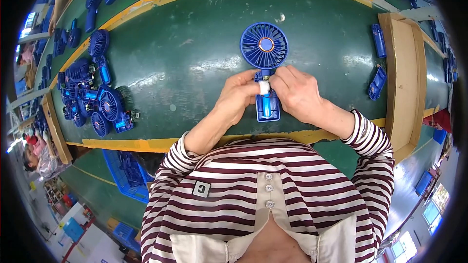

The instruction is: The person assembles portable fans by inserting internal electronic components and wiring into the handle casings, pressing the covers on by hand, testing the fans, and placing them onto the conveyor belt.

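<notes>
A blue handheld fan point(265, 45) lies on the green bench in front of me, its round grille away from me and its handle toward me. The handle housing point(275, 117) is uncovered, showing a bright blue battery cell point(266, 106) and a small circuit board near the neck. From the left, my left hand point(237, 96) is closed on the handle's upper part; white wrapping point(263, 87) covers one finger. My right hand point(298, 93) is closed at the neck's right side, fingers bent together. Its fingertips are partly hidden, as is the handle's middle.
Several fans with uncovered handles point(109, 104) are heaped on the left. Two blue handle shells point(377, 83) lie at the right beside a cardboard tray point(407, 87). More fans point(92, 7) lie beyond the yellow edge strip. A blue crate point(117, 175) stands below the bench, left.
</notes>
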A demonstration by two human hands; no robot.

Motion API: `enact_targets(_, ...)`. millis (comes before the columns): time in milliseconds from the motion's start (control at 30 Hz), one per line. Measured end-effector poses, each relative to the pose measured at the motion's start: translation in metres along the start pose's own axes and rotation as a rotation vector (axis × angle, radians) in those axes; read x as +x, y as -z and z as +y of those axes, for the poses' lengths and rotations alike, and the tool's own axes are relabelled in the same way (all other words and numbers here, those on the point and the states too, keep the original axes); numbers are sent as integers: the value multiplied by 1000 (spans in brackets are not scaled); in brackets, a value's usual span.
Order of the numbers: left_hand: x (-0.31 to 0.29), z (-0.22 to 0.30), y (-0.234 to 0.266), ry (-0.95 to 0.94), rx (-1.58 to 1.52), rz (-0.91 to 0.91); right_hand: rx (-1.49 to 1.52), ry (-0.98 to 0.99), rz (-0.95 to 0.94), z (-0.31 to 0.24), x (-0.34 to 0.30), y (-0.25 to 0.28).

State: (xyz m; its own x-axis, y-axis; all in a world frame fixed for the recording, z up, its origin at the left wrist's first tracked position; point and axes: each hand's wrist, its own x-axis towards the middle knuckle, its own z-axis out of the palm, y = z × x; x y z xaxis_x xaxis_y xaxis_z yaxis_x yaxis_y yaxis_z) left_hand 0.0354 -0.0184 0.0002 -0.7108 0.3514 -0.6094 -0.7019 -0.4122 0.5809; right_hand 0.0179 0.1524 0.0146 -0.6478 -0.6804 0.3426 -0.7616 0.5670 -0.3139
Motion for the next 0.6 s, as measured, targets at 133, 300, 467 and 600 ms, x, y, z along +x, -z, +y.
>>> enact_targets(133,0,8,-1,29,-2,-14,69,-38,-57,1,6,10)
enact_targets(300,11,7,-3,-24,133,-14,69,-71,-59,8,9,12)
enact_targets(467,6,6,-6,-188,130,66,71,-74,-5,2,16,12)
enact_targets(600,15,1,-3,-253,112,89,79,-94,-31,10,19,6)
